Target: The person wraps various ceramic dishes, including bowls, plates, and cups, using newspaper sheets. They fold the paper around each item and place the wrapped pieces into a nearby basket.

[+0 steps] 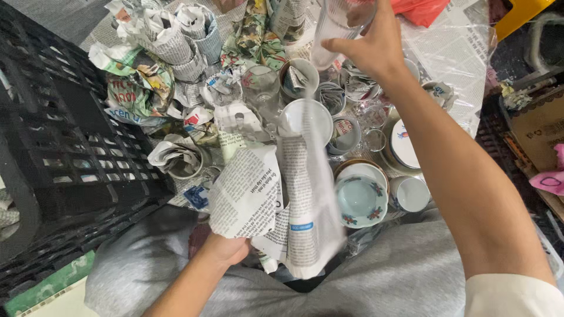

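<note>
1. Two bare hands are at work over a heap of crockery and crumpled newspaper that fills the middle of the frame.
2. The right hand [370, 44] reaches far forward to the top centre, arm stretched almost straight from the lower right corner, fingers and thumb curled closed around a tall clear drinking glass [339, 26] held upright above the pile.
3. The left hand [230, 249] sits low, at the bottom centre, forearm coming up from the lower edge, fingers pinched shut on a creased sheet of printed newspaper [249, 191] that hangs open above the grey-trousered lap.
4. Just right of that sheet lies a pale blue-green ceramic bowl with red flower marks [359, 199], with a small white cup [409, 194] beside it.
5. A black plastic lattice crate [53, 135] fills the left side.
6. Cups wrapped in newspaper [176, 35] cluster at the upper left.
</note>
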